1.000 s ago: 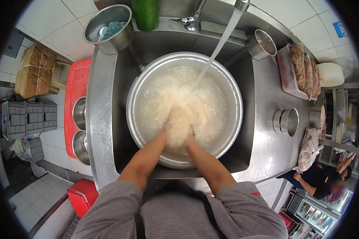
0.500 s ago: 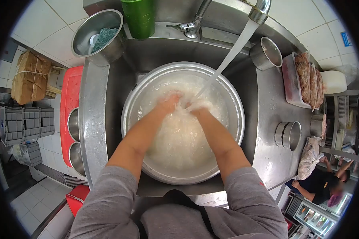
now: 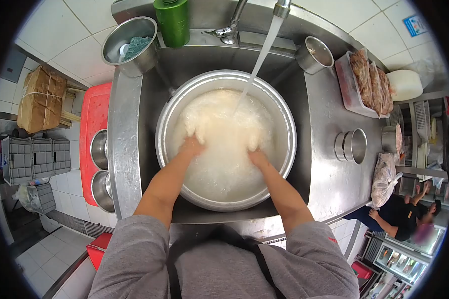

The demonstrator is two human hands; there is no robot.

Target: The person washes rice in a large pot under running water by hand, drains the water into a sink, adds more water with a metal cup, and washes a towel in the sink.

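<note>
A large round metal pot [image 3: 226, 204] stands in the sink, full of cloudy white water [image 3: 224, 164] with pale stuff that looks like rice [image 3: 222, 102] heaped toward its far side. My left hand [image 3: 191, 145] is dipped into it on the left, and my right hand [image 3: 257, 157] on the right, the two well apart. Milky water hides most of the fingers of both hands, so their grip does not show. From the tap [image 3: 281, 9] a stream of water [image 3: 262, 57] falls into the far part of the pot.
A metal pot with a green scouring pad [image 3: 137, 47] and a green container [image 3: 172, 22] stand at back left. On the right counter are a metal cup [image 3: 314, 55], a tub of bagged food [image 3: 346, 92], a metal ring [image 3: 355, 146] and a filled bag [image 3: 384, 182]. Another person [image 3: 406, 217] is farther right.
My hands have moved apart and back toward me from the pot's middle. The splashing there has eased, and the pale mass now shows at the far side. The view has shifted slightly.
</note>
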